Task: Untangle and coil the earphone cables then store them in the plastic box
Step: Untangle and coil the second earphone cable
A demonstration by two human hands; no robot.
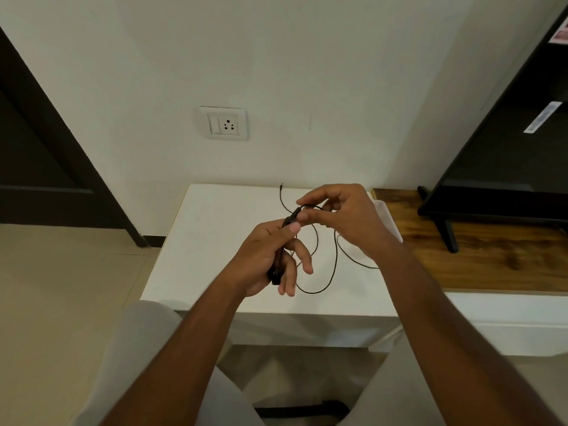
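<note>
A thin black earphone cable trails in loose loops over the small white table, with its jack end near the table's far edge. My left hand is closed around a bundle of the cable, with dark ends sticking out below the palm. Just right of it and a little higher, my right hand pinches a loop of the same cable between thumb and fingers. Behind my right wrist, the clear plastic box shows only its rim at the table's right edge.
A wooden-topped cabinet adjoins the table on the right and carries a black TV stand. A wall socket sits above the table. A dark door frame is at far left. My knees are below the table.
</note>
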